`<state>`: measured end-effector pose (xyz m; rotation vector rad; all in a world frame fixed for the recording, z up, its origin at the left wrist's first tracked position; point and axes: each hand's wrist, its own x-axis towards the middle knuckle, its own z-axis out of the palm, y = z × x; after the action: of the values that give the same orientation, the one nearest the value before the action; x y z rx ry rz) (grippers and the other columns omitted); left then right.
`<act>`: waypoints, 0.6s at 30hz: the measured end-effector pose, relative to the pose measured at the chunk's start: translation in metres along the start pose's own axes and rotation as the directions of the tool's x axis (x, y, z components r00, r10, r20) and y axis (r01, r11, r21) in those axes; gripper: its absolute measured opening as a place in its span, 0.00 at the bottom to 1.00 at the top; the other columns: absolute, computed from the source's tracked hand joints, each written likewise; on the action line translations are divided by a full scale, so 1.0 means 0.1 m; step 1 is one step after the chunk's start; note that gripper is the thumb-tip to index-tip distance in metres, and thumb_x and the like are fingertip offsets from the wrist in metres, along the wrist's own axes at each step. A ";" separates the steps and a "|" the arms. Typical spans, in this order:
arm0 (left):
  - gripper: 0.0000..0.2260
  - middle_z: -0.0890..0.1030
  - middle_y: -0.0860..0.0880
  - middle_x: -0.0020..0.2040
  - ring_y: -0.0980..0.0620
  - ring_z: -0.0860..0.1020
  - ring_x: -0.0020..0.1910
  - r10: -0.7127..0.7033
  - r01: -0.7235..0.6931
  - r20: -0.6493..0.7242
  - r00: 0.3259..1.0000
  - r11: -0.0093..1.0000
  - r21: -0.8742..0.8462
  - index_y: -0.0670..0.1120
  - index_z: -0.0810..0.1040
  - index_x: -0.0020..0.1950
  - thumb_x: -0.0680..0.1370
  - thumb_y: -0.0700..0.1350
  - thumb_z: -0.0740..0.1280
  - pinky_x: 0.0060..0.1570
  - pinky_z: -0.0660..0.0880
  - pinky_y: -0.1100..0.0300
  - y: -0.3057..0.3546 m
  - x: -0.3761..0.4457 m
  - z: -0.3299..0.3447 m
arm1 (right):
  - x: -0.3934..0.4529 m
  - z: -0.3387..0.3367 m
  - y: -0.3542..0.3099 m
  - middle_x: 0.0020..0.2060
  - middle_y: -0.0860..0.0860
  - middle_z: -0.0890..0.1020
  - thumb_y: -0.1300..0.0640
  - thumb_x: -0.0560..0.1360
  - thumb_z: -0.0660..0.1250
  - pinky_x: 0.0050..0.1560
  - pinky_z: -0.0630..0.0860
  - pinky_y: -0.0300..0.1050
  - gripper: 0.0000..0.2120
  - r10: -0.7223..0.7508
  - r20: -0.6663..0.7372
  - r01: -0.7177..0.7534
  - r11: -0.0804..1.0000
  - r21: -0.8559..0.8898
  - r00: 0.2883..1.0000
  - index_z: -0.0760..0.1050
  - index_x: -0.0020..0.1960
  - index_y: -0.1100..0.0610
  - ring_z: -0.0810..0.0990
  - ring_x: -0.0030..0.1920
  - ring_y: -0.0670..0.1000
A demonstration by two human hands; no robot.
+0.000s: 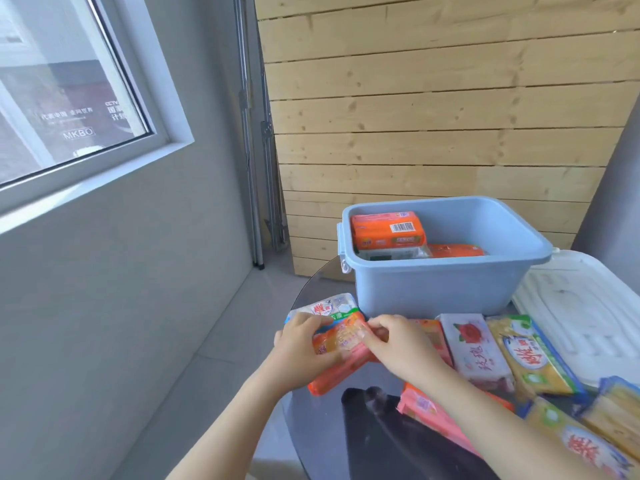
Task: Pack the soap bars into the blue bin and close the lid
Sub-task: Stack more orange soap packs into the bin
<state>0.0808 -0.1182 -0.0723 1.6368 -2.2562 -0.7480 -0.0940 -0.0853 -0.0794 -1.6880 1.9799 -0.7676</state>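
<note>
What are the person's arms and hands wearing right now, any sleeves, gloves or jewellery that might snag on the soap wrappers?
Nothing is worn that the head view shows. The left hand and right hand are bare, with no gloves, rings or watch in sight. Both forearms are uncovered right down to the bottom edge of the frame, so no sleeve or cuff appears; anything worn higher up is out of view.
</note>
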 end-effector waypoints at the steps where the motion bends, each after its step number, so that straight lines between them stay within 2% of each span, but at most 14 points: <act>1: 0.28 0.68 0.55 0.64 0.54 0.67 0.66 0.017 -0.017 0.018 1.000 1.000 -0.005 0.56 0.70 0.67 0.69 0.60 0.70 0.66 0.58 0.57 -0.05 0.00 0.00 | 0.01 0.02 0.00 0.50 0.50 0.82 0.45 0.75 0.63 0.46 0.73 0.41 0.15 0.006 0.009 -0.006 1.000 0.003 1.000 0.80 0.53 0.53 0.81 0.44 0.49; 3: 0.34 0.68 0.56 0.65 0.53 0.65 0.65 0.038 -0.040 0.059 0.998 0.999 0.035 0.57 0.66 0.69 0.65 0.63 0.71 0.62 0.54 0.60 -0.12 -0.01 0.03 | 0.03 0.03 -0.02 0.46 0.49 0.82 0.46 0.74 0.63 0.42 0.80 0.47 0.14 0.037 0.051 -0.040 0.997 0.062 0.998 0.80 0.52 0.54 0.82 0.36 0.50; 6: 0.41 0.69 0.53 0.65 0.50 0.64 0.64 0.054 -0.065 0.080 0.995 0.988 0.143 0.57 0.60 0.72 0.63 0.62 0.72 0.60 0.53 0.60 -0.11 -0.02 0.10 | 0.05 0.00 -0.03 0.39 0.45 0.82 0.47 0.73 0.65 0.39 0.82 0.48 0.14 0.089 0.140 -0.109 0.984 0.141 0.986 0.80 0.54 0.53 0.85 0.33 0.51; 8: 0.39 0.73 0.52 0.62 0.50 0.67 0.62 0.071 -0.076 0.040 0.997 0.984 0.164 0.56 0.62 0.72 0.63 0.59 0.72 0.61 0.57 0.58 -0.07 -0.03 0.11 | 0.04 0.00 -0.02 0.34 0.42 0.81 0.48 0.73 0.67 0.36 0.82 0.42 0.13 0.108 0.138 -0.132 0.976 0.175 0.984 0.80 0.53 0.54 0.84 0.30 0.48; 10: 0.36 0.76 0.53 0.58 0.51 0.70 0.59 0.101 -0.100 -0.001 0.995 0.987 0.128 0.56 0.67 0.69 0.62 0.58 0.71 0.57 0.58 0.59 -0.04 -0.05 0.04 | 0.00 0.01 -0.01 0.29 0.41 0.79 0.48 0.72 0.68 0.27 0.76 0.33 0.13 0.115 0.108 -0.138 0.960 0.244 0.988 0.81 0.52 0.55 0.80 0.24 0.42; 12: 0.34 0.76 0.54 0.55 0.52 0.70 0.58 0.133 -0.128 -0.060 0.989 0.989 0.077 0.58 0.71 0.67 0.60 0.58 0.68 0.54 0.56 0.60 -0.04 -0.06 -0.10 | -0.02 0.02 -0.04 0.26 0.43 0.80 0.49 0.72 0.68 0.24 0.72 0.30 0.11 0.114 0.076 -0.134 0.924 0.359 0.991 0.81 0.49 0.54 0.78 0.21 0.41; 15: 0.35 0.74 0.55 0.58 0.52 0.67 0.61 0.140 -0.136 -0.173 0.975 0.990 0.038 0.59 0.69 0.68 0.61 0.56 0.70 0.57 0.55 0.60 -0.11 0.07 -0.31 | 0.03 0.03 -0.19 0.31 0.45 0.83 0.53 0.74 0.66 0.33 0.78 0.35 0.07 0.081 0.060 -0.100 0.857 0.505 0.995 0.81 0.50 0.52 0.81 0.28 0.41; 18: 0.33 0.73 0.53 0.62 0.50 0.65 0.65 0.122 -0.136 -0.183 0.975 0.989 -0.064 0.56 0.68 0.70 0.66 0.50 0.73 0.66 0.62 0.52 -0.15 0.27 -0.36 | 0.12 0.07 -0.33 0.44 0.47 0.85 0.54 0.77 0.62 0.52 0.80 0.49 0.10 0.076 0.062 -0.097 0.837 0.539 0.995 0.79 0.55 0.50 0.84 0.43 0.46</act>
<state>0.1018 -0.1563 -0.0529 1.4451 -2.1556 -0.6205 -0.0665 -0.1019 -0.0630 -1.2529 1.5892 -1.1249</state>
